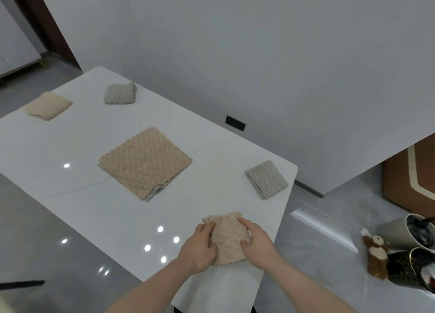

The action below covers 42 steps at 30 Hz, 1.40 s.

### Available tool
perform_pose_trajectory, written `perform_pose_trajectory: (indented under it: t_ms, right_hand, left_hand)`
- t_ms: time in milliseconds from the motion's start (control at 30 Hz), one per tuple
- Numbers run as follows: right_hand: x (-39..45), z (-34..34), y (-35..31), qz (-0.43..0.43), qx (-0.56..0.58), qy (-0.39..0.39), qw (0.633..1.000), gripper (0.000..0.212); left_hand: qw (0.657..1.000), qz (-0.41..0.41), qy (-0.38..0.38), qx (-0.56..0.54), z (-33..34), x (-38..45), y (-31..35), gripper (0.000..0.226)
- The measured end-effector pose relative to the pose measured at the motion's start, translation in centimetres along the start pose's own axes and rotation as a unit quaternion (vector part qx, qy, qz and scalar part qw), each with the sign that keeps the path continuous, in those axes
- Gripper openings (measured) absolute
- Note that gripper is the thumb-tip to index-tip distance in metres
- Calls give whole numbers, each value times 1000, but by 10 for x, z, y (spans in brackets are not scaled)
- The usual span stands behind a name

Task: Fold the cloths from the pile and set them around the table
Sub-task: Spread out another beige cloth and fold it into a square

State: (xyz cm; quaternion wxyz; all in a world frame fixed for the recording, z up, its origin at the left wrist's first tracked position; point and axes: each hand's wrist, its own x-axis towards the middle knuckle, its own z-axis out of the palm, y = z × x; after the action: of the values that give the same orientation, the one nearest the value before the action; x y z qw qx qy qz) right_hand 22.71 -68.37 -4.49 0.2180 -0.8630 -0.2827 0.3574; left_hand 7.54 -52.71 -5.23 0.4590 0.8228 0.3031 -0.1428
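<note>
Near the table's (77,204) closest corner, a beige cloth (228,239) is clamped from both sides: the left hand (200,246) and right hand (255,243) are curled over its edges, apparently to press a fold flat. Its long axis runs away from the person, toward the pile (144,163) at the table's centre. Three folded cloths (267,179) are spread around that pile, judged already placed.

Both forearms were bare to the frame's edge, with no sleeves showing. The left hand (200,246) and right hand (255,241) wore nothing.
</note>
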Motion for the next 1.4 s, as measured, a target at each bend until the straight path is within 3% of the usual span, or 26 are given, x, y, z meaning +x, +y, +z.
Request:
perform_pose_trajectory:
  t_ms: [400, 567, 700, 900, 1300, 1400]
  right_hand:
    - [50, -30, 71, -44, -100, -109, 988, 75]
    - [65, -38, 91, -80, -146, -144, 975, 85]
    - [67, -38, 96, -99, -193, -164, 962, 93]
    - [71, -39, 100, -136, -278, -171, 935, 101]
    - [91, -54, 113, -125, -227, -254, 932, 102]
    - [102, -73, 105, -108, -147, -172, 968, 79]
  left_hand:
    - [993, -105, -23, 51, 61, 42, 41, 66]
    - [983, -135, 30, 118, 81, 49, 45, 54]
    - [978, -102, 40, 178, 101, 55, 50, 72]
    - [963, -129, -8, 235, 115, 62, 44, 95]
    - [945, -135, -65, 290, 103, 72, 39, 110]
    - [968, -148, -48, 194, 73, 80, 53, 94]
